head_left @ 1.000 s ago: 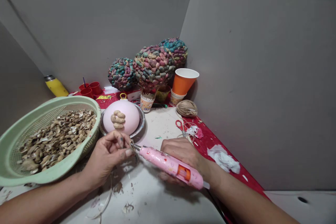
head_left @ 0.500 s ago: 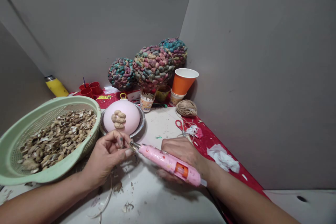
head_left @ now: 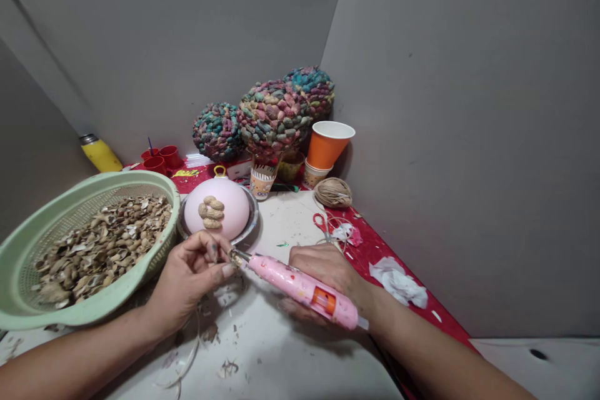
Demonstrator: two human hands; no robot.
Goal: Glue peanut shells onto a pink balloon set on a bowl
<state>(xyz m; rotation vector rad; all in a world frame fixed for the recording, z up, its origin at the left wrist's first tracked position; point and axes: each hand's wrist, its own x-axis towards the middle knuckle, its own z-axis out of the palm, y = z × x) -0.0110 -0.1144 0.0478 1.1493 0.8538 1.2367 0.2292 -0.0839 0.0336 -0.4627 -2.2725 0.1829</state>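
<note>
Between its thumb and fingers, my left hand [head_left: 194, 272] pinches a peanut shell [head_left: 235, 258], mostly hidden by the fingertips. My right hand [head_left: 323, 275] is wrapped round a pink glue gun [head_left: 300, 287], whose metal nozzle [head_left: 241, 255] points left and meets the shell. Just behind my left hand, a pale pink balloon [head_left: 229, 203] rests in a round metal bowl [head_left: 253, 225]. Several peanut shells [head_left: 212, 212] are stuck to the balloon's front. Left of that stands a green plastic basket [head_left: 171, 200] holding a heap of peanut shells [head_left: 112, 244].
At the back are balls covered in coloured peanut shells [head_left: 272, 115], an orange cup [head_left: 328, 145] and red cups [head_left: 169, 156]. A twine ball [head_left: 334, 192], scissors [head_left: 321, 222] and crumpled tissue [head_left: 398, 281] lie right. A yellow bottle [head_left: 100, 155] leans at the left wall.
Almost nothing differs. The glue gun and its nozzle have shifted very slightly against the shell in my left hand.
</note>
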